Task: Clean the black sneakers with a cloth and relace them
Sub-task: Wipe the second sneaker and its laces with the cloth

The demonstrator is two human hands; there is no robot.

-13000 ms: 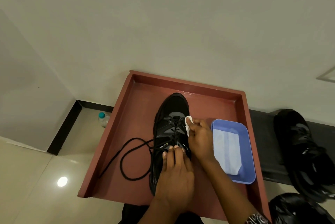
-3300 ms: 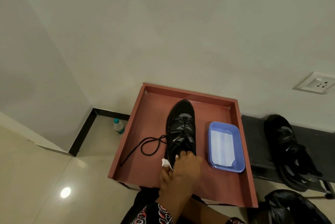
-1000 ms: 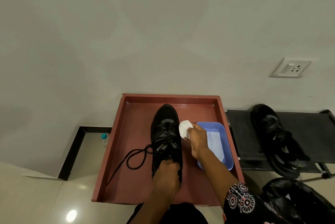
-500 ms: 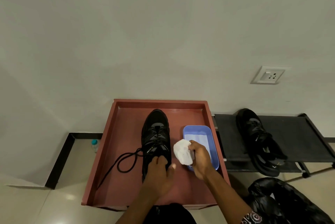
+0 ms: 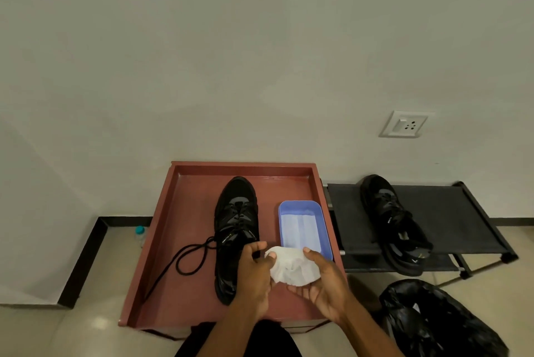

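A black sneaker (image 5: 235,220) lies toe-away in the red-brown tray (image 5: 185,212), its black lace (image 5: 187,258) trailing loose to the left. Both my hands hold a crumpled white cloth (image 5: 291,268) just right of the sneaker's heel. My left hand (image 5: 254,272) pinches the cloth's left edge. My right hand (image 5: 320,281) cups it from below with the thumb on top. A second black sneaker (image 5: 390,220) rests on the black rack to the right.
A blue tub (image 5: 302,206) with folded white wipes stands in the tray right of the sneaker. The black rack (image 5: 462,218) adjoins the tray. A black plastic bag (image 5: 439,322) lies at the bottom right. A small bottle (image 5: 140,233) stands on the floor left of the tray.
My left hand has left the sneaker's heel and taken hold of the cloth. My right hand has drawn the cloth nearer and turned palm-up under it.
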